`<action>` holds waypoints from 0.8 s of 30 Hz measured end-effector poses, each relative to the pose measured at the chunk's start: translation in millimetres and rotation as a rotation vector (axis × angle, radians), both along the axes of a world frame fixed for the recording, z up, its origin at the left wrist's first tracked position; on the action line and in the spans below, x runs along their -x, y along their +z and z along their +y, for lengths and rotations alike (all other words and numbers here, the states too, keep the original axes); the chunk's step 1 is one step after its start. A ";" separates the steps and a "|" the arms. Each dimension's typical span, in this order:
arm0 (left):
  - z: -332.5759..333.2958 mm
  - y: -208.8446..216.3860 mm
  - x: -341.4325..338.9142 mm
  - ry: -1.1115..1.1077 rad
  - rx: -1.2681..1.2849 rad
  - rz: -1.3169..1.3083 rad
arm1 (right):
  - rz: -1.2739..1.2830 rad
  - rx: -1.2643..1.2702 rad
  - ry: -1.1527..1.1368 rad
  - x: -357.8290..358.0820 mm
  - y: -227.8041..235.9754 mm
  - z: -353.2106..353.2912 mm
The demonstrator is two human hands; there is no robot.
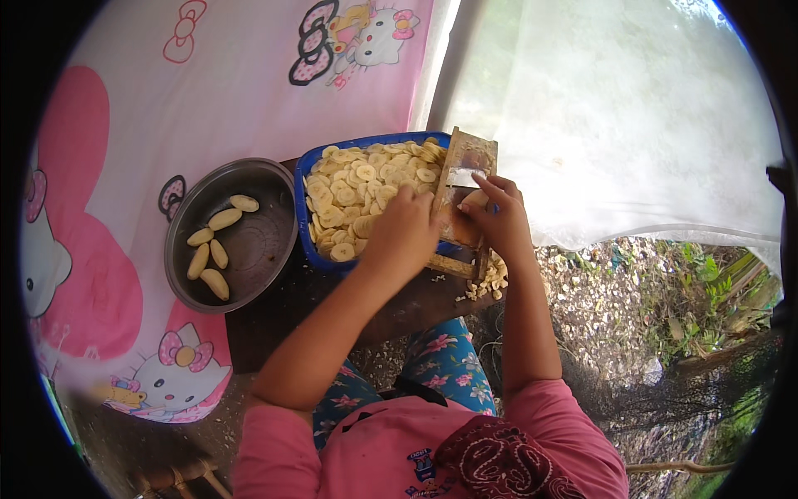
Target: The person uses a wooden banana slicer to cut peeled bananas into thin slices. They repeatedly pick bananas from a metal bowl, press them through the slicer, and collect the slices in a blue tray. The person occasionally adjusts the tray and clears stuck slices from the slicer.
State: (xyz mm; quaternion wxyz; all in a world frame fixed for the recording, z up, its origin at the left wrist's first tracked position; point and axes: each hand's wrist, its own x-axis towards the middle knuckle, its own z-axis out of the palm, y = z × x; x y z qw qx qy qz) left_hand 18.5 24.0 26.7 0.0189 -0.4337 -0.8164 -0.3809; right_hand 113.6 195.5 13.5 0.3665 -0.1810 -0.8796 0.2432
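Slices [341, 195] are heaping up in the blue tub [302, 208], while 6 whole bananas [199, 261] are waiting in the metal bowl [262, 249]. The right hand [507, 220] is pinching a banana piece [475, 200] on the slicer [462, 231]; the left hand [401, 234] is curling by its edge, grip unclear to me. A dark table [287, 295] is bearing everything; pink-and-white cloth [216, 108] is hanging alongside.

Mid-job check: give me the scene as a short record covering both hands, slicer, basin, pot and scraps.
Left hand: at the slicer's left edge, exact grip unclear
Right hand: holding a pale banana piece against the slicer
Slicer: wooden frame, over the basin's right end
Basin: blue, holding many banana slices
Pot: grey, left of basin, six peeled bananas inside
Scraps: pale, near the slicer's near end
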 end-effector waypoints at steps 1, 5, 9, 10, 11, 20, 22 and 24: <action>1.4 -5.0 -9.7 -0.002 0.011 -0.037 | -0.014 -0.008 -0.007 -1.5 -0.8 0.3; 4.0 -17.8 -17.2 -0.018 0.005 -0.111 | -0.071 0.005 -0.026 -6.0 0.5 7.4; 5.3 -25.0 -16.1 -0.019 0.015 -0.180 | -0.082 0.041 0.017 -1.6 3.8 17.3; 5.7 -26.4 -16.4 -0.017 0.009 -0.175 | -0.101 0.037 0.002 0.4 4.2 19.3; 5.9 -27.3 -16.5 -0.014 0.002 -0.169 | -0.102 0.029 0.001 2.0 4.3 20.8; 7.6 -30.2 -19.4 0.017 -0.057 -0.103 | -0.216 0.008 -0.012 -10.5 18.5 4.2; 7.6 -31.4 -19.1 0.011 -0.068 -0.108 | -0.243 -0.021 0.025 -15.9 20.3 -2.1; 7.6 -33.1 -18.4 0.006 -0.087 -0.093 | -0.286 -0.061 0.051 -15.4 18.0 -1.4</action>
